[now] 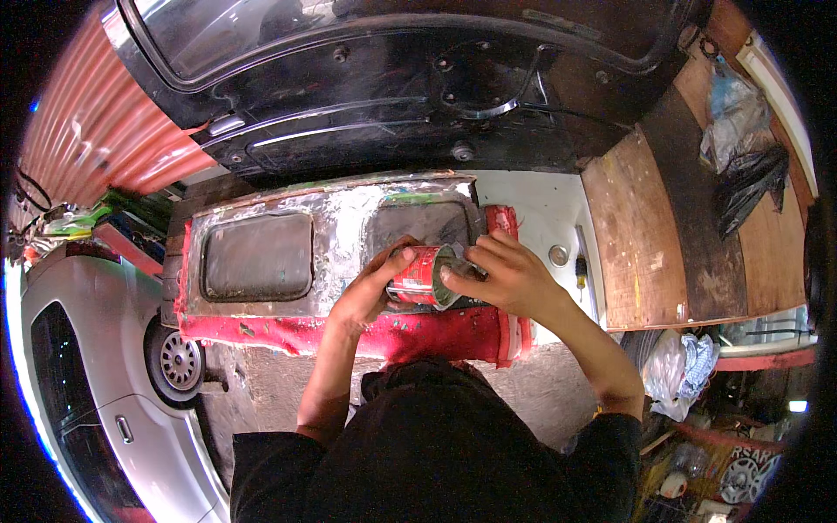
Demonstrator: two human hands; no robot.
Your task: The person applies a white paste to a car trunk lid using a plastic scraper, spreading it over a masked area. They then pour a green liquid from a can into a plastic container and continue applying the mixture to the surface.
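Observation:
My left hand (375, 288) is wrapped round a red metal can (412, 277), held tilted on its side with the open end to my right. My right hand (506, 279) is at that end, fingers bent and closed, with a small greyish piece I cannot make out at the fingertips near the rim. Beneath the can lies a worn, paint-smeared metal panel (340, 227) with two recessed sections, resting on a red cloth (261, 331).
A black car panel (366, 96) spans the far side. To the right are a screwdriver (581, 270), a small round metal piece (560, 255), wooden boards (636, 235) and plastic bags (737, 122). A silver car (105, 366) stands at the left, beside red corrugated sheeting (105, 105).

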